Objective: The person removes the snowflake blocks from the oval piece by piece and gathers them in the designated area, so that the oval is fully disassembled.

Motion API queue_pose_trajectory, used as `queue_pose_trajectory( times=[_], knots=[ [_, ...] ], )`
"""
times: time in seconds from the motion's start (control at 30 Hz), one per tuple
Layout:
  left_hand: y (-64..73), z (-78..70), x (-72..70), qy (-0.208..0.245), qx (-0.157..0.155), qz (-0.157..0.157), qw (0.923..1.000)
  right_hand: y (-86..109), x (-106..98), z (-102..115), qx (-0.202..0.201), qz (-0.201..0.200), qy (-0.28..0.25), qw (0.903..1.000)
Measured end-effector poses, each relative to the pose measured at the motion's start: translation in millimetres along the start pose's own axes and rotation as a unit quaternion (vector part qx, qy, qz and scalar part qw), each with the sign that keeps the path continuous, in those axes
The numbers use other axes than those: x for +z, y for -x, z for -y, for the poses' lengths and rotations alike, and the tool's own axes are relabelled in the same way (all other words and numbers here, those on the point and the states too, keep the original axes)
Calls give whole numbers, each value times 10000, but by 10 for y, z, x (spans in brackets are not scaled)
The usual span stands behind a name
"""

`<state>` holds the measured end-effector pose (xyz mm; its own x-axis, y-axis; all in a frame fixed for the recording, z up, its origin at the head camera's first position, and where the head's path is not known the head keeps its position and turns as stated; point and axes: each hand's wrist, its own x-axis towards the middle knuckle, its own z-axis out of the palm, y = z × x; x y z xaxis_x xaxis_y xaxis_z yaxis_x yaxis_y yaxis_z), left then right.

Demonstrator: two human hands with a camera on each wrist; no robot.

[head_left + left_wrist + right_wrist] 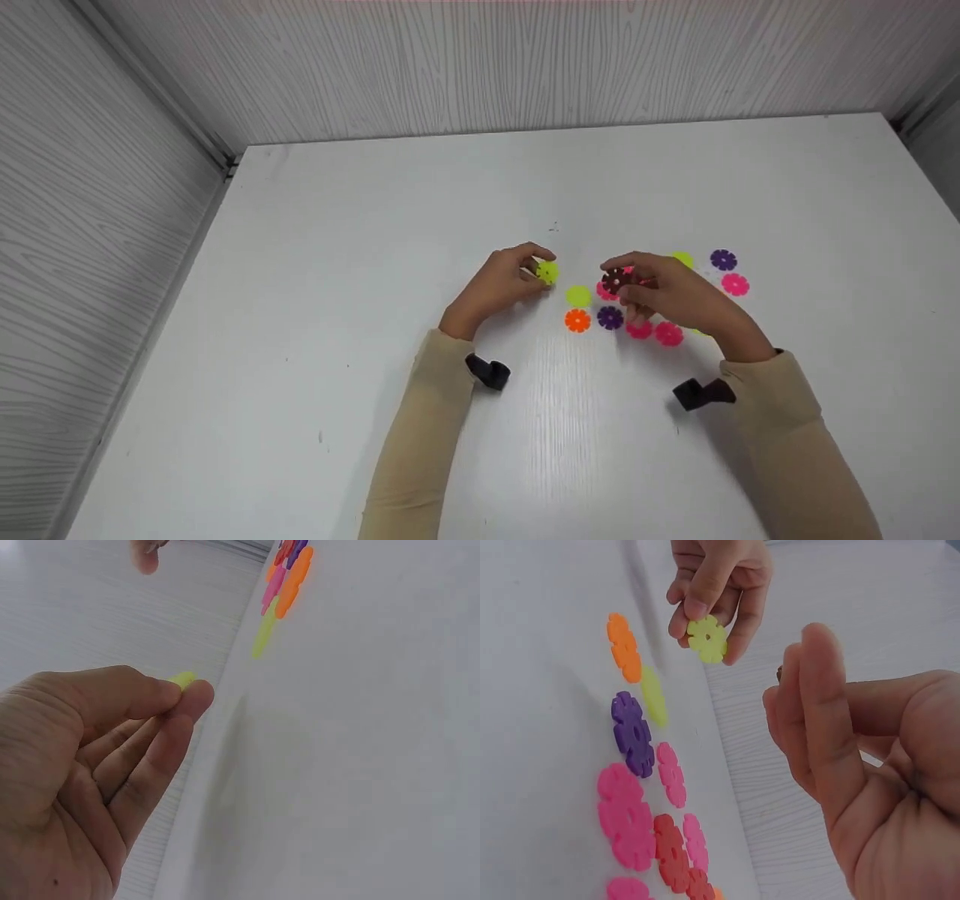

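Note:
My left hand pinches a yellow-green notched plastic disc between thumb and fingertips, raised over the table. In the right wrist view that disc faces the camera, its centre hole and notched rim showing. To the right, my other hand holds a dark brown notched disc above the loose pieces. Only a sliver of the brown disc shows behind the fingers in the right wrist view. Below and between the hands lie a yellow disc, an orange disc and a purple disc.
Several pink discs lie under and near the right hand, with a red disc among them. Farther right are another purple disc and a pink one. The white table meets wood-grained panels behind.

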<state>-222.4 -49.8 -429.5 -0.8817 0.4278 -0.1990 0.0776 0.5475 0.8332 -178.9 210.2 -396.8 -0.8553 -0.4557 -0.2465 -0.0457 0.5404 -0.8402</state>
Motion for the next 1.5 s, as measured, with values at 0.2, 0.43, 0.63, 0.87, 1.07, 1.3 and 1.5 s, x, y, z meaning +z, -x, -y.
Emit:
queue_pose_trajectory(
  times=[0.2, 0.43, 0.63, 0.87, 1.07, 1.3, 1.5],
  knots=[
    [-123, -29, 51, -276, 70, -174, 9994, 153, 0, -72, -213, 243, 308, 9990],
    [-214, -33, 122, -211, 210, -386, 9988, 207, 50, -134, 54, 398, 369, 9985],
    [-243, -33, 179, -217, 177, -615, 9977, 199, 117, -144, 116, 631, 699, 9955],
    [-282, -19, 224, -348, 47, -791, 9962, 170, 187, -156, 460, 852, 983, 9904],
    [-306, 7, 248, -509, -169, -817, 9952, 167, 201, -180, 449, 899, 1007, 9898],
    [-296, 1, 247, -826, -156, -700, 9940, 166, 222, -156, 451, 886, 1133, 9886],
    [-265, 24, 215, -948, -151, -608, 9935, 169, 231, -150, 500, 861, 1364, 9856]
  ],
)
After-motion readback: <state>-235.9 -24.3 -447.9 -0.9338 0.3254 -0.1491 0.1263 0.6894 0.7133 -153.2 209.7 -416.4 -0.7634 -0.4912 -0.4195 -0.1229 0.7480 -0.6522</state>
